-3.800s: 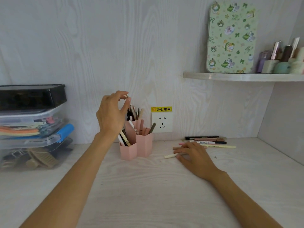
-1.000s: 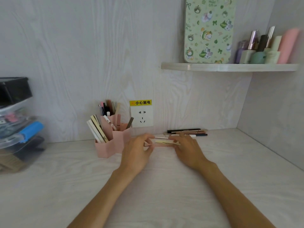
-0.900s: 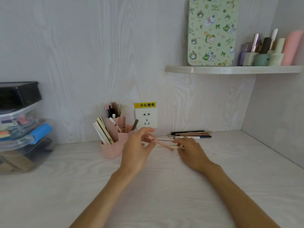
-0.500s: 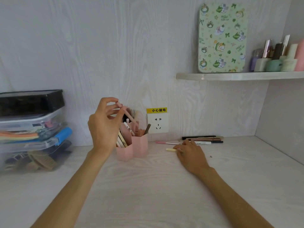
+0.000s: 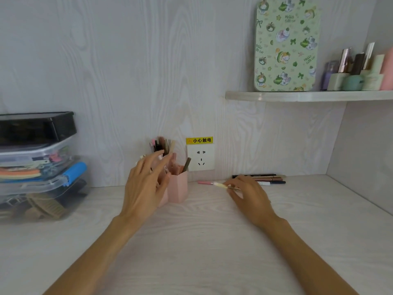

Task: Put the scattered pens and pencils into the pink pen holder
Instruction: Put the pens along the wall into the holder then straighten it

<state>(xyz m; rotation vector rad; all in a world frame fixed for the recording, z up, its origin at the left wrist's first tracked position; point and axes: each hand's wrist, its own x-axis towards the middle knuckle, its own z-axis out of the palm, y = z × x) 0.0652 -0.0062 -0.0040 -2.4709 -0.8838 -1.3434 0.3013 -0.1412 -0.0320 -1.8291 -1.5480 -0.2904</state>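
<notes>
The left hand (image 5: 146,186) hangs with fingers spread wide and nothing in it, right in front of the pink pen holder (image 5: 177,186), covering its left part. The holder stands on the desk (image 5: 191,252) against the wall, pens and pencils sticking up out of it. The right hand (image 5: 249,195) lies low on the desk to the right, its fingertips pinching a pale yellow pen (image 5: 225,186) that points left toward the holder. Just beyond it a pink pen (image 5: 205,182) lies flat, between the holder and the hand. Behind the right hand a small row of dark pens (image 5: 265,179) rests along the wall. A wall socket (image 5: 200,157) sits just right of the holder. Stacked plastic boxes (image 5: 36,165) fill the far left, and a shelf (image 5: 308,96) with a green tin (image 5: 286,45) and bottles is up on the right
</notes>
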